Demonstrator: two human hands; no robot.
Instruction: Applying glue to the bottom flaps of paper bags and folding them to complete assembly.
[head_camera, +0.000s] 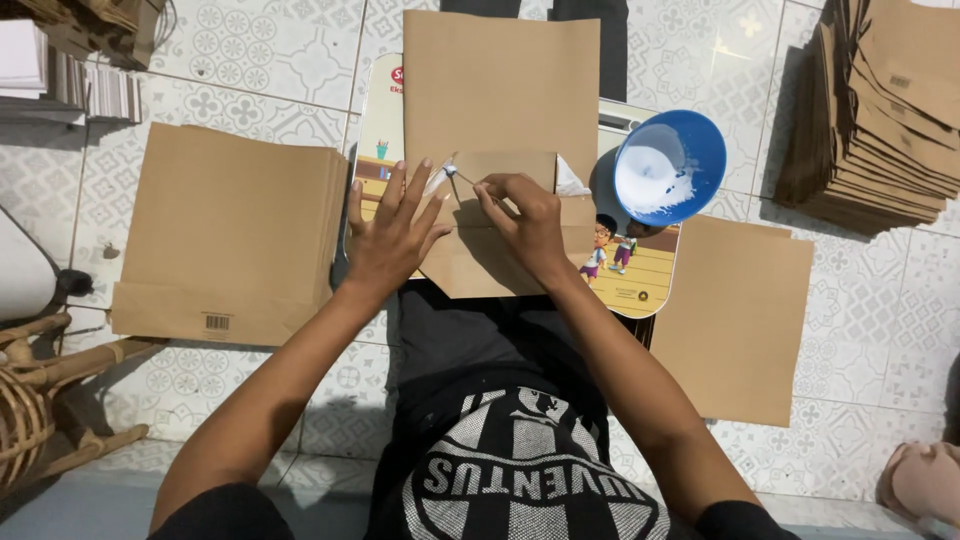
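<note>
A brown paper bag lies flat on a picture-printed lap board over the seated person's legs, its bottom end folded into angled flaps, 1 still raised and white with paste. The left hand presses the fold down, fingers spread flat, grip open. The right hand pinches the flap's edge at the centre crease. The base looks part-glued, judging by the open flap. A blue bowl of white paste sits just beside. Stacks of flat bags rest on the tiled floor.
</note>
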